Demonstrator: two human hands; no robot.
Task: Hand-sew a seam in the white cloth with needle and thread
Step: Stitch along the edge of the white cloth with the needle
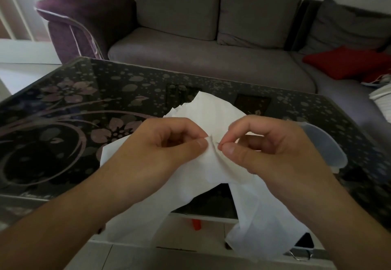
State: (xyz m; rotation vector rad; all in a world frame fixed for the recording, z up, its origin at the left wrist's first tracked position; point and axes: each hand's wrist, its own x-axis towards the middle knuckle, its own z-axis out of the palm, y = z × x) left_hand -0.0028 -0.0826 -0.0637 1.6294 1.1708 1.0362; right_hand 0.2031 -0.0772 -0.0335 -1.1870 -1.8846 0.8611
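— Where do we have the cloth (213, 109)?

— Between our two hands, held above the table (63, 104). Its far part rises beyond our fingertips to a ragged point, and its near part hangs down past our wrists, over the table's near edge. So its long axis runs from far to near, away from us and back toward us.

— And the left hand (169, 143)?

— Fingers curled, thumb and forefinger pinching a small fold of the cloth. The thumb points right, toward the other hand.

— The right hand (264, 145)?

— Also curled. Thumb and forefinger meet just beside the left thumb tip, pinching at the cloth. Between the two thumbs we see a thin dark line that looks like the needle (218, 143). It lies roughly across, from one hand toward the other, its left end at the fold. It is too small for us to tell which end is the tip.

— The thread?

— We cannot make it out.

— What lies around our hands?

— To the right of the right hand, a pale translucent lid (330, 143) rests on the table, partly hidden by that hand. Beyond both hands stands a grey sofa (211, 58), with a red cushion (347, 62) on it, far to the right. Below our wrists, under the hanging cloth, a small orange thing (196, 224) shows on the floor.
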